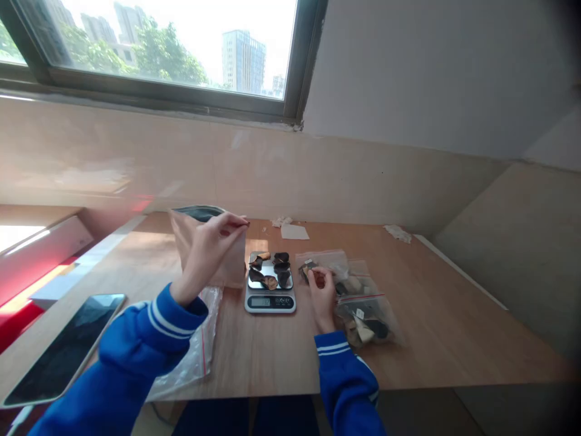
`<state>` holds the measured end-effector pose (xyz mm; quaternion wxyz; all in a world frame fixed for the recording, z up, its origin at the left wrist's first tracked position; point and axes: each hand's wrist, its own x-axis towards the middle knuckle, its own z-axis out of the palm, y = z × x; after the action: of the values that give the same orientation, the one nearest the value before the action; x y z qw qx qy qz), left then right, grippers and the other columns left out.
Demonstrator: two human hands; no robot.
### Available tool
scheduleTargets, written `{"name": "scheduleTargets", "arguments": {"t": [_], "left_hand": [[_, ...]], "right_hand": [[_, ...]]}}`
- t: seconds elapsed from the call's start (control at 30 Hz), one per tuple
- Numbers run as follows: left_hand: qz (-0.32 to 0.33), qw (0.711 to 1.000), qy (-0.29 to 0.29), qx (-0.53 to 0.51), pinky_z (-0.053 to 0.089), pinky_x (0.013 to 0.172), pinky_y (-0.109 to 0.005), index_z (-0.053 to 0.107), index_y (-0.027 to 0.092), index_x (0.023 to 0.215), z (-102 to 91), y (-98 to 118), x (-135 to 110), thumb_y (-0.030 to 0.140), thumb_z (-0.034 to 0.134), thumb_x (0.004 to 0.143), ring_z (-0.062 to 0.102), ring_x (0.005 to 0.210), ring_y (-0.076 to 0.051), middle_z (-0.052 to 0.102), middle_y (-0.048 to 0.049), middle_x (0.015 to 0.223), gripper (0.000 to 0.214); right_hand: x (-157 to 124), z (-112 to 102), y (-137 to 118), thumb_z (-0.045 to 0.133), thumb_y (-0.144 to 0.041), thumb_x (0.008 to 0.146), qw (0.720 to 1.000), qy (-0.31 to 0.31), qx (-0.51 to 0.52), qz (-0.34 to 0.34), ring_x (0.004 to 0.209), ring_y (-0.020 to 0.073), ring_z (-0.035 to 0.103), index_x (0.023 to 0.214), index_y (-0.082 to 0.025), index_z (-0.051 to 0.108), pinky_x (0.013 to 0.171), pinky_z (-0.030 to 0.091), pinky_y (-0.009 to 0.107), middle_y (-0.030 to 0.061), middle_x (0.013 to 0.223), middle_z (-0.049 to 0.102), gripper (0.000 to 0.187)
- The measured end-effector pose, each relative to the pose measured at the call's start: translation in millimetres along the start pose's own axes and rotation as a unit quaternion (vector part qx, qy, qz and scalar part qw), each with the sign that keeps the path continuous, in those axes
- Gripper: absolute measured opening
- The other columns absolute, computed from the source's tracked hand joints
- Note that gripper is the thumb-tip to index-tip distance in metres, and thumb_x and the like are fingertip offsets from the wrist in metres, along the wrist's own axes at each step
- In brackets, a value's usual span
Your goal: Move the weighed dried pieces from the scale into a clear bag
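Note:
My left hand [211, 251] is raised in front of a brown pouch [236, 260] with its top open. Its fingers are pinched together, with a tiny dark spot at their tips that I cannot make out. A small digital kitchen scale [271, 304] stands between my hands; several dark, curled dried pieces [281, 261] lie on its plate. On the right, my right hand [323, 300] has curled fingers by a clear zip bag [333, 259]. Something brownish shows between those fingers, too small to name. Beside this hand lies another zip bag [393, 327] with dark and pale pieces inside.
A tablet [66, 348] lies at the table's left side. Clear plastic bags [193, 351] lie under my left forearm. White paper [295, 232] and crumpled tissue [398, 234] rest near the wall. The wooden table [454, 339] has its front edge close to me.

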<state>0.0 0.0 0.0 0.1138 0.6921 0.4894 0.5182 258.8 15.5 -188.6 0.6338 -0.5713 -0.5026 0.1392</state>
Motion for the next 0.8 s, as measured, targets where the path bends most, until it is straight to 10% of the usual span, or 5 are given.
{"name": "scheduleTargets", "arguments": {"t": [0.53,0.8], "left_hand": [[-0.137,0.964,-0.22,-0.068,0.047,0.064,-0.028,0.068,0.012,0.076,103.0,-62,-29,0.036,0.058,0.078,0.064,0.071,-0.02,0.07,-0.0078,0.074,0.026],[-0.018,0.98,-0.188,0.057,0.043,0.066,-0.029,0.065,0.017,0.083,65.5,-36,-24,0.036,0.045,0.09,0.061,0.073,-0.019,0.068,-0.007,0.08,0.029]], "right_hand": [[-2,-5,3,0.056,-0.047,0.085,1.0,-0.004,-0.015,-0.008,0.077,0.0183,0.059,0.091,-0.017,0.058,0.072,0.048,0.032,0.0074,0.089,0.065,0.03],[-4,-7,2,0.054,-0.042,0.086,0.999,-0.026,-0.027,-0.02,0.079,0.0184,0.062,0.091,-0.018,0.057,0.075,0.049,0.031,0.0072,0.089,0.065,0.025]]}}
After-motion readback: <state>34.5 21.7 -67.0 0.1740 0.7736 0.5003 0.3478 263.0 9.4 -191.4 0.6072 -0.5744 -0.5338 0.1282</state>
